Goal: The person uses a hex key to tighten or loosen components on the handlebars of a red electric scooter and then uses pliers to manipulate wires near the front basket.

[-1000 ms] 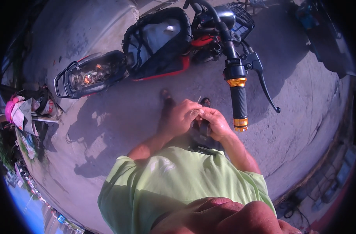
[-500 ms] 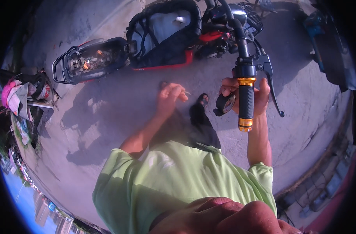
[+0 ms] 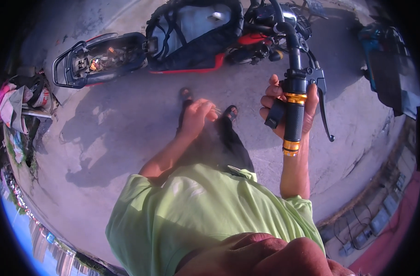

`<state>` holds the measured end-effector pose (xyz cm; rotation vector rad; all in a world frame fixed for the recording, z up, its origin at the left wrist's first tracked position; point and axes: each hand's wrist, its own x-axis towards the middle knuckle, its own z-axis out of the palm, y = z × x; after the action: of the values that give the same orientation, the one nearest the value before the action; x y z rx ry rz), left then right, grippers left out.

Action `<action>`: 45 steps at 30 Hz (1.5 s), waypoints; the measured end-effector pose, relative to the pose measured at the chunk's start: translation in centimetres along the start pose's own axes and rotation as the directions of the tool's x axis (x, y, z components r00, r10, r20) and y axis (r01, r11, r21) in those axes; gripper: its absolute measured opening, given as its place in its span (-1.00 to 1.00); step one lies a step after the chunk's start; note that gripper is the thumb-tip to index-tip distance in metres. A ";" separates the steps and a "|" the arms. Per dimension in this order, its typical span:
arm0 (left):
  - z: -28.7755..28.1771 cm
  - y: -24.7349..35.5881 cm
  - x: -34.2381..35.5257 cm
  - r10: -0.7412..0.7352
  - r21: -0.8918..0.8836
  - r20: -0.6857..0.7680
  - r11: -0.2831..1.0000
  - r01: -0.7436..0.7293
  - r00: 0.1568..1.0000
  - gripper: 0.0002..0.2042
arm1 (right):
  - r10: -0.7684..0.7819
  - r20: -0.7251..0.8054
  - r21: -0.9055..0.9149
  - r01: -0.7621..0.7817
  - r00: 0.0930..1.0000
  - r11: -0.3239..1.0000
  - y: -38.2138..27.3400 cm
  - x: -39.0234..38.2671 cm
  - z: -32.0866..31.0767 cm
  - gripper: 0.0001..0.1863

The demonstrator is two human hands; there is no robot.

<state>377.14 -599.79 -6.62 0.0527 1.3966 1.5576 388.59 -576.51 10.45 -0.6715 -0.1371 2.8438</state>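
My left hand (image 3: 199, 115) is closed in a pinch in front of my body, with a thin pale stick-like piece (image 3: 218, 110) at its fingertips; its kind is too small to make out. Behind and below the handlebar grip (image 3: 293, 122), black with gold rings, is my right hand (image 3: 275, 101). Its fingers are curled round a roll of black tape (image 3: 275, 113), seen edge-on to the left of the grip. The thumb comes up on the grip's other side, near the black brake lever (image 3: 326, 110). The grip hides the palm.
A red and black two-wheeler (image 3: 187, 69) stands across the far side, its rear compartment (image 3: 104, 57) uncovered with loose wires inside. Bags and odds and ends (image 3: 26, 101) lie at the left. Another dark vehicle (image 3: 389, 69) is at the right. Concrete ground (image 3: 113, 142) lies beneath.
The tape roll has turned from showing its round side to edge-on, and my right fingers have shifted up and left beside the grip. My left hand keeps its pinch. The view has shifted slightly.
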 end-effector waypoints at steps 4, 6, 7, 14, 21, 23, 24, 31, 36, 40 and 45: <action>-0.7 -0.2 0.4 -0.015 0.011 -0.028 1.000 0.015 1.000 -0.78 | -0.012 0.042 -0.248 0.022 0.999 0.969 -1.4 1.1 0.4 -0.19; -1.0 -0.5 0.2 0.007 0.009 -0.019 1.000 -0.007 1.000 -0.78 | -0.019 0.036 -0.247 0.027 0.999 0.969 -1.6 0.8 0.3 -0.25; -1.1 -0.6 0.2 0.017 0.009 -0.014 1.000 -0.017 1.000 -0.78 | -0.023 0.032 -0.246 0.030 0.999 0.969 -1.6 0.8 0.2 -0.28; -2.0 -0.9 0.5 0.046 -0.018 0.008 0.999 -0.046 0.999 -0.78 | -0.057 -0.037 -0.253 0.046 0.998 0.966 -1.3 0.9 0.6 -0.31; -1.0 -0.3 1.9 0.039 0.040 0.024 0.998 -0.040 0.999 -0.77 | -0.095 0.199 -0.108 0.118 0.975 0.987 -0.8 1.3 -1.7 -0.10; -0.6 -0.6 2.2 0.001 0.083 0.052 0.997 -0.005 0.999 -0.77 | -0.116 0.123 -0.180 0.137 0.986 0.974 -0.5 0.1 -1.7 -0.07; -0.6 -0.6 2.3 -0.030 0.121 0.077 0.992 0.020 0.997 -0.76 | -0.127 0.092 -0.215 0.144 0.988 0.966 -0.6 -0.3 -1.6 -0.06; 7.7 0.0 0.9 -0.190 0.292 0.347 0.953 0.086 0.918 -0.77 | -0.158 -0.299 -0.263 0.078 0.941 0.962 -0.2 -7.1 -14.3 -0.51; 17.6 -3.8 0.0 -0.341 0.287 0.414 0.929 0.234 0.844 -0.74 | -0.056 -0.345 -0.735 -0.232 0.937 0.638 -4.1 -13.0 -18.7 -0.70; 27.3 -8.4 0.2 -0.272 0.375 0.461 0.923 0.093 0.845 -0.75 | 0.021 -0.325 -0.834 -0.297 0.946 0.466 -9.7 -18.0 -22.7 -0.72; 35.7 -10.9 0.3 -0.119 0.557 0.480 0.807 -0.197 0.869 -0.76 | 0.055 -0.289 -0.779 -0.268 0.956 0.567 -15.9 -22.6 -28.9 -0.74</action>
<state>405.36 -575.68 -3.26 0.8203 1.4013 0.9696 424.34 -565.10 -3.34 -1.2251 -1.4975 2.7073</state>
